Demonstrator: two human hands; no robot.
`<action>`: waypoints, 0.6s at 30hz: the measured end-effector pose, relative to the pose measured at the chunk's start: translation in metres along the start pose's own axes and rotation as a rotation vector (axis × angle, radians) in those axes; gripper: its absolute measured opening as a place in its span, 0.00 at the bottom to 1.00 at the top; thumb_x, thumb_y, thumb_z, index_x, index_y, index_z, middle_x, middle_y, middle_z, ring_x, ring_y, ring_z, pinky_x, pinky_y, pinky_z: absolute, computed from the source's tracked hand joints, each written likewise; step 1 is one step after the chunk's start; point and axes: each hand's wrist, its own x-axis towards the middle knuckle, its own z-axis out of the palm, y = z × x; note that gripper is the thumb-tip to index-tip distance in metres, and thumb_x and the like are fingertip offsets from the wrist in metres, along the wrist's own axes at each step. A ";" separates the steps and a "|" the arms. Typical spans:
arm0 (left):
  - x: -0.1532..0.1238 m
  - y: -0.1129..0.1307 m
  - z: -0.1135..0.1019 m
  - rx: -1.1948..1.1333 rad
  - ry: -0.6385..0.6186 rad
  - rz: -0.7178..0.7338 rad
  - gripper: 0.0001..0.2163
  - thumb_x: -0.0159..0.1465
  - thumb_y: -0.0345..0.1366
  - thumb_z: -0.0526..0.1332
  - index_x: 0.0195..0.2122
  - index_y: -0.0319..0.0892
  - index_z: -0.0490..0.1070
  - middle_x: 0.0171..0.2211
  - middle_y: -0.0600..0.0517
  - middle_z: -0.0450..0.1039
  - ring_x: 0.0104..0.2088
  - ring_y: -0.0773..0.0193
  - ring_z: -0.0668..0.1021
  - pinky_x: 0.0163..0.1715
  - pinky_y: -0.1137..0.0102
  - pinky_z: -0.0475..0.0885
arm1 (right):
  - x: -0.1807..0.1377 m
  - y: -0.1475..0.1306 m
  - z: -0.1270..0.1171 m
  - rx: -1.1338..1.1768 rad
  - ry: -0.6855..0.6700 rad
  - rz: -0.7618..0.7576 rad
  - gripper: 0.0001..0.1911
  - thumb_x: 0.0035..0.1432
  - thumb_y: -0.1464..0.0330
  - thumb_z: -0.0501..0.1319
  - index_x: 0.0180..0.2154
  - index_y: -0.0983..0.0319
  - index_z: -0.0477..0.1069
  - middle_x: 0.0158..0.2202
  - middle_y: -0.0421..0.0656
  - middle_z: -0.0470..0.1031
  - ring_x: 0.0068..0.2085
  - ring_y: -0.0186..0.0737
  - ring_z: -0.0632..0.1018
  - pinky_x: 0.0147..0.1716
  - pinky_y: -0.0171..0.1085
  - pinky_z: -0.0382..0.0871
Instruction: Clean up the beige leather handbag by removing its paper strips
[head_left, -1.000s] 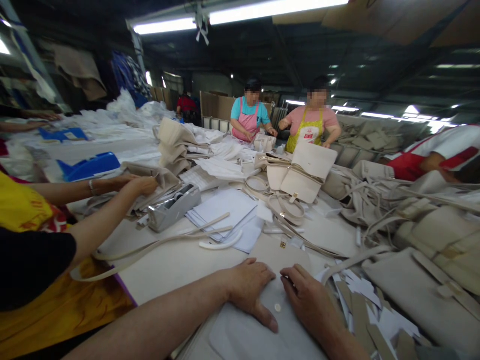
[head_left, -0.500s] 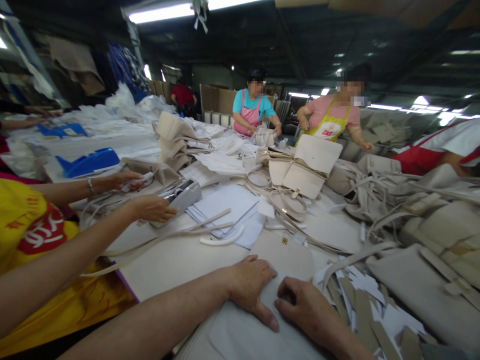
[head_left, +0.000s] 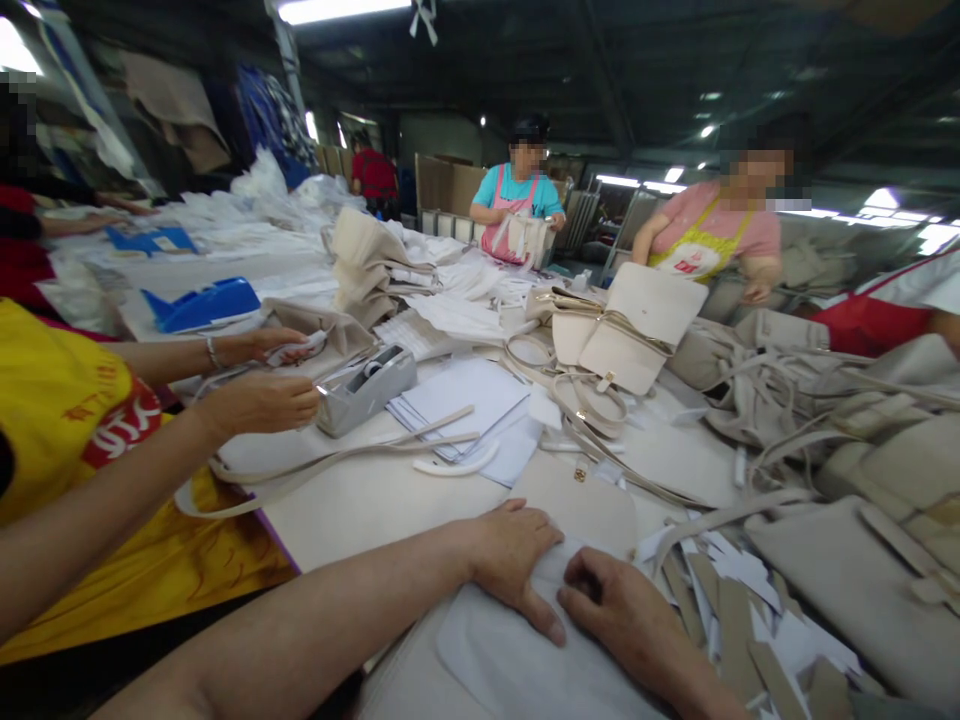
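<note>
My left hand (head_left: pixel 520 560) lies flat, fingers stretched out, on a pale sheet (head_left: pixel 517 660) that covers a beige bag flap (head_left: pixel 592 505) at the table's near edge. My right hand (head_left: pixel 619 610) rests right beside it on the same sheet, its fingers curled under in a loose fist. Whether they pinch anything is hidden. The thumb of my left hand nearly touches my right hand. A gold clasp (head_left: pixel 579 472) shows on the flap just beyond my hands.
A co-worker in yellow at my left holds a grey tape dispenser (head_left: pixel 367 388). Long beige straps (head_left: pixel 337 465), white paper sheets (head_left: pixel 469 405), an upright beige bag (head_left: pixel 626 330) and several heaped bags (head_left: pixel 862 440) cover the table. Cut card strips (head_left: pixel 742 620) lie at right. Two aproned people work opposite.
My right hand's fingers have curled in from an extended pose and slid closer to my left hand, hiding the small round dot. The co-worker's hand moved onto the tape dispenser.
</note>
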 end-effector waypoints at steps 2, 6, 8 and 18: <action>0.000 0.000 0.000 0.010 0.004 0.010 0.42 0.46 0.63 0.60 0.55 0.37 0.59 0.52 0.39 0.65 0.55 0.48 0.66 0.59 0.50 0.48 | 0.001 0.000 0.002 -0.052 0.002 0.006 0.05 0.47 0.67 0.56 0.29 0.58 0.68 0.24 0.36 0.72 0.27 0.34 0.71 0.27 0.32 0.55; 0.000 -0.001 0.001 0.010 0.014 0.010 0.42 0.46 0.63 0.60 0.55 0.37 0.59 0.52 0.39 0.66 0.54 0.48 0.66 0.59 0.50 0.48 | 0.003 0.002 0.003 -0.046 -0.015 0.000 0.06 0.47 0.68 0.55 0.30 0.58 0.68 0.25 0.36 0.73 0.28 0.34 0.71 0.28 0.32 0.55; 0.000 -0.001 0.002 0.002 0.013 0.006 0.42 0.46 0.63 0.60 0.55 0.38 0.59 0.53 0.40 0.65 0.55 0.49 0.66 0.59 0.50 0.48 | 0.003 0.003 0.002 -0.003 -0.025 -0.014 0.06 0.49 0.68 0.53 0.30 0.58 0.68 0.26 0.36 0.73 0.29 0.34 0.71 0.28 0.32 0.56; -0.001 0.000 0.002 0.006 0.013 0.001 0.42 0.46 0.62 0.60 0.55 0.39 0.59 0.52 0.40 0.66 0.55 0.49 0.66 0.59 0.51 0.48 | 0.002 0.000 0.005 -0.078 0.018 0.015 0.06 0.47 0.70 0.53 0.29 0.57 0.68 0.26 0.36 0.74 0.29 0.35 0.71 0.28 0.33 0.55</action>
